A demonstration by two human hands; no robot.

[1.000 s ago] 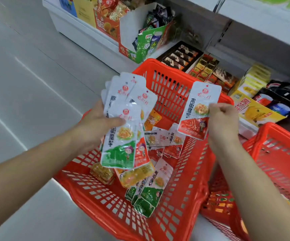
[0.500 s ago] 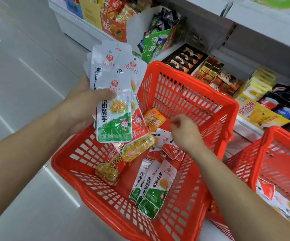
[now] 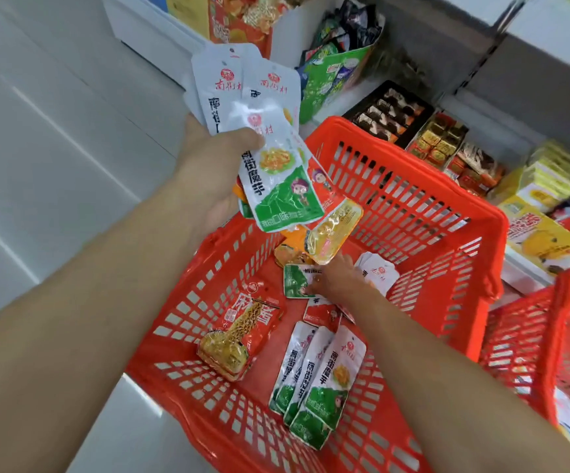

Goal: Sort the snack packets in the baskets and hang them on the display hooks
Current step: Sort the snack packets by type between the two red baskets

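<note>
Your right hand (image 3: 336, 278) no longer holds up the red packet it had a second ago; it has dropped to the floor of the near red basket (image 3: 413, 172) and moved a little further toward the back since half a second ago. Its fingertips (image 3: 311, 289) now rest on a single green packet (image 3: 295, 279) lying flat there. You cannot tell from this angle whether they pinch it or only touch it.

Your left hand (image 3: 218, 158) has risen and tipped, and keeps its grip on the fan of packets (image 3: 270, 165), thumb across the front one. That fan hangs above the basket's left rim, white tops up. A yellow packet (image 3: 334, 230) dangles at its lower end, just above your right hand.

Loose in the basket lie three green packets (image 3: 321, 380), overlapped near the front wall. A larger orange-red packet (image 3: 242, 332) leans on the left wall, a red packet (image 3: 321, 312) lies by your right wrist, and a few white packets (image 3: 379, 271) lie face down behind it.

A second red basket (image 3: 566, 336) stands touching the first on the right, with packets inside it. Beyond both, the shelf (image 3: 140, 32) carries open snack boxes.
</note>
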